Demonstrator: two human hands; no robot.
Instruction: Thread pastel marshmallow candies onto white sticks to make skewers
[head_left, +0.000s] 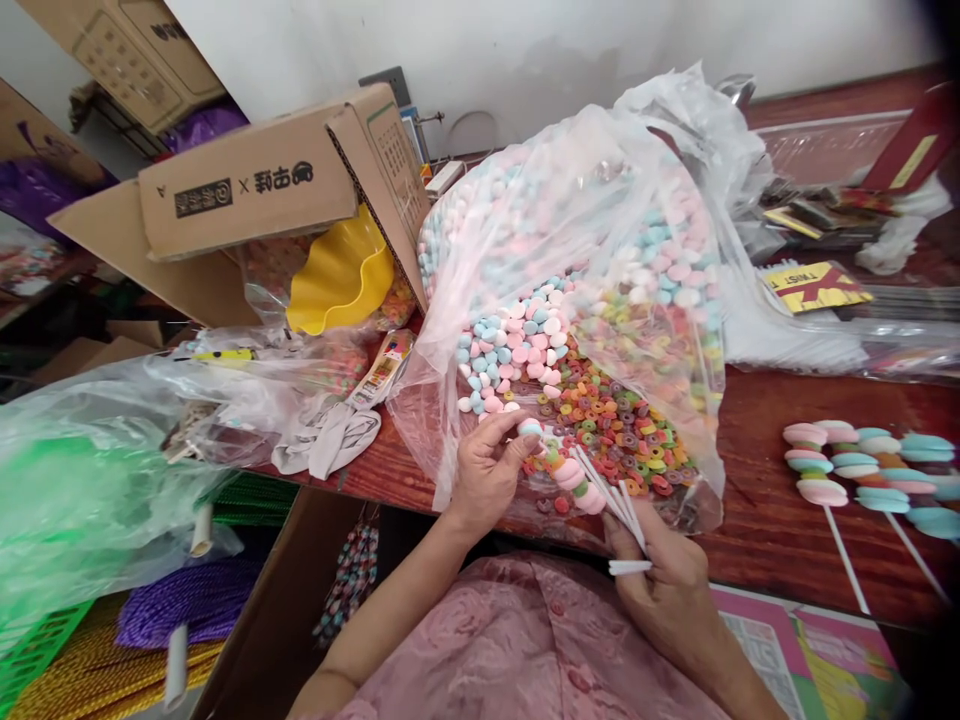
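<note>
My left hand (487, 465) pinches a blue and pink candy (529, 428) at the tip of a candy skewer. Pink pieces and coloured rings are threaded along this candy skewer (576, 482), which slants down to the right. My right hand (656, 560) is closed around its lower end together with several white sticks (621, 508). Just beyond both hands lies a clear plastic bag (517, 225), opened toward me. Inside it are loose pastel candies (517, 345) and a heap of colourful ring gummies (619, 425).
Finished-looking candy skewers (817, 465) lie on the red-brown table (757, 425) at right. A cardboard box (255, 180) with a yellow wavy bowl (341, 270) stands at left. Near the left edge are a crumpled grey glove (330, 437) and bundles of purple cord (187, 600).
</note>
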